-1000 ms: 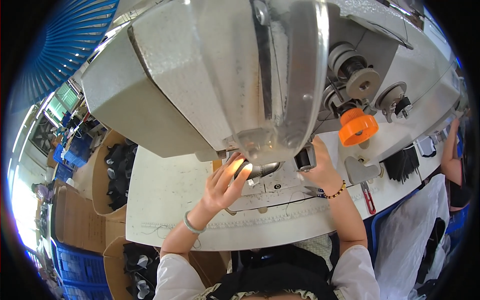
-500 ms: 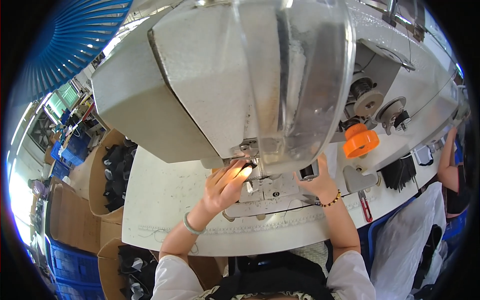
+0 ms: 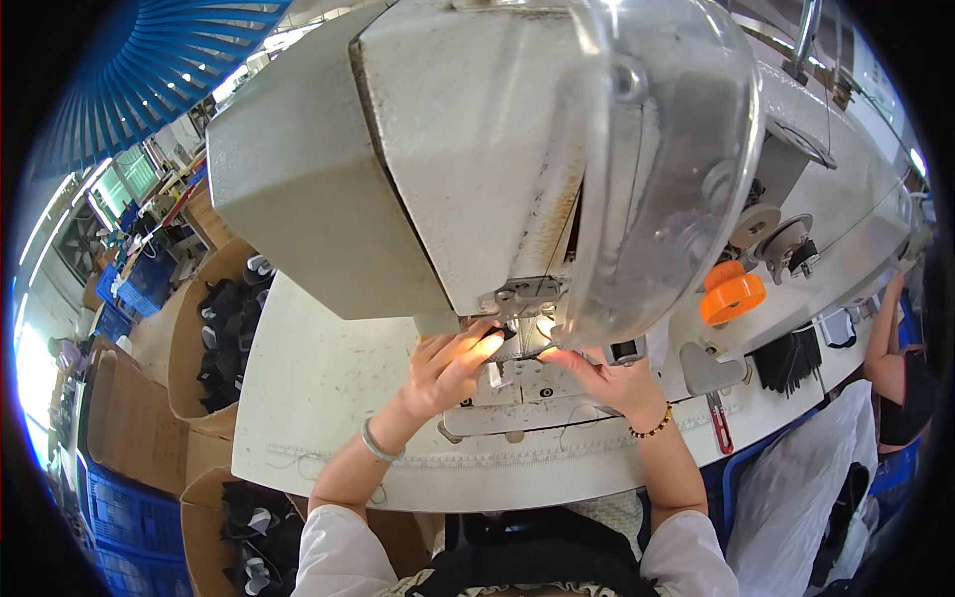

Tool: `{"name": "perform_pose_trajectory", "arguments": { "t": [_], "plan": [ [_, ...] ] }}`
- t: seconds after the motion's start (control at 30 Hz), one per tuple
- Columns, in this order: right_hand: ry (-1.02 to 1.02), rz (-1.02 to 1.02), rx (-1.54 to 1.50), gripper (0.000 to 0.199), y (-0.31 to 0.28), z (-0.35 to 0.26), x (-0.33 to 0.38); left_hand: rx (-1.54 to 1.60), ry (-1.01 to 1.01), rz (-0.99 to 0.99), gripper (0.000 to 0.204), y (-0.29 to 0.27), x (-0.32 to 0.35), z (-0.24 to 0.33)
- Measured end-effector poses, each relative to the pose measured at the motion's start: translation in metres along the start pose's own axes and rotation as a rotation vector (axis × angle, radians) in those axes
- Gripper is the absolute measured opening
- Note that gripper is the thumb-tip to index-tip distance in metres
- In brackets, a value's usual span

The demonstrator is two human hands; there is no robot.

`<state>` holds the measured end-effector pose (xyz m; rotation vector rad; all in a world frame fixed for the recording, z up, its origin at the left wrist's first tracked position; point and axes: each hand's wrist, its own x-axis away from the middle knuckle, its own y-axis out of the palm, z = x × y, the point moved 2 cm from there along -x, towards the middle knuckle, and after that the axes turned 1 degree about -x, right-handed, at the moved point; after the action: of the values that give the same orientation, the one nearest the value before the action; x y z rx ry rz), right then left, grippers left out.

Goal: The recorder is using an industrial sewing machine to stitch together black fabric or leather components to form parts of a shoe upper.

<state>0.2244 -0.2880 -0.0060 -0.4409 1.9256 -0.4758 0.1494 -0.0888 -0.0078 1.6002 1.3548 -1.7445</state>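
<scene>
Under the head of a pale grey sewing machine (image 3: 438,149), my left hand (image 3: 443,373) is closed in a pinch on a small black piece (image 3: 504,334). Lamp light falls on its fingertips, beside the metal presser parts (image 3: 527,296). My right hand (image 3: 617,383) comes in from the other side, thumb and fingers close together and pointing at the same spot. Whatever lies between those fingers is hidden. A dark cylindrical knob (image 3: 625,352) overlaps the back of the right hand's fingers.
An orange dial (image 3: 733,295) and a clear shield (image 3: 676,169) are on the machine. Right of my hand lie a grey lever plate (image 3: 711,368), red-handled snips (image 3: 720,423) and black strips (image 3: 788,364). Cartons (image 3: 204,418) of black pieces stand left. Another person's arm (image 3: 883,348) shows far right.
My right hand has moved left from beside the knob to the lit spot under the machine head. My left hand keeps its pinch at the same place. The view has shifted slightly.
</scene>
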Motion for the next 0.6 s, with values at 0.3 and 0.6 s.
{"name": "perform_pose_trajectory", "arguments": {
  "t": [0.3, 0.6],
  "plan": [
    [0.066, -0.026, -0.057, 0.025, -0.001, -0.008, -0.013, -0.022, -0.003, 0.037, 0.042, 0.004, -0.001, -0.001],
    [-0.024, 0.077, -0.213, 0.018, 0.006, 0.006, -0.004, -0.052, -0.05, 0.02, 0.041, 0.003, 0.0, 0.001]
  ]
}}
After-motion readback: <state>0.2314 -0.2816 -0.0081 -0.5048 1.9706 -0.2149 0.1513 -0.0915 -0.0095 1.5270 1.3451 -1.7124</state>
